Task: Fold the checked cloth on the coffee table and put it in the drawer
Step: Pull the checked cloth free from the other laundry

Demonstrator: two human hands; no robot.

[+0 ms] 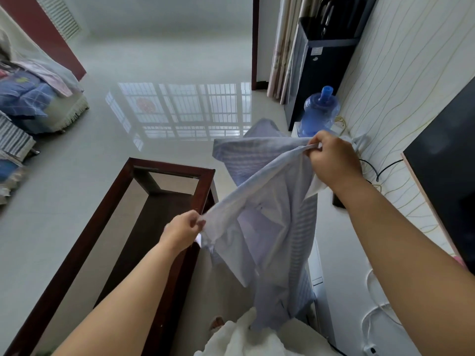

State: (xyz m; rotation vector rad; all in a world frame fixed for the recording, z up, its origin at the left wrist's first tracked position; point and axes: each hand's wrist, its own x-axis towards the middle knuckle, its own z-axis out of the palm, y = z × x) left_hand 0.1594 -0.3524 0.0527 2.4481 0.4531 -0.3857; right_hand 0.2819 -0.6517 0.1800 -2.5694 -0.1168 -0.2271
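Both hands, the left hand [183, 230] and the right hand [331, 158], pinch the checked cloth [259, 227] in the air, right of the coffee table [84, 240].

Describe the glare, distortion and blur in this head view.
Head view: a barred window's reflection glares on the glossy floor; wide-angle distortion tilts the wall and bends the coffee table; the checked cloth looks soft, its pattern blurred; both hands stay fairly sharp.

cloth [259, 227] pattern blurred | coffee table [77, 253] near end cut off
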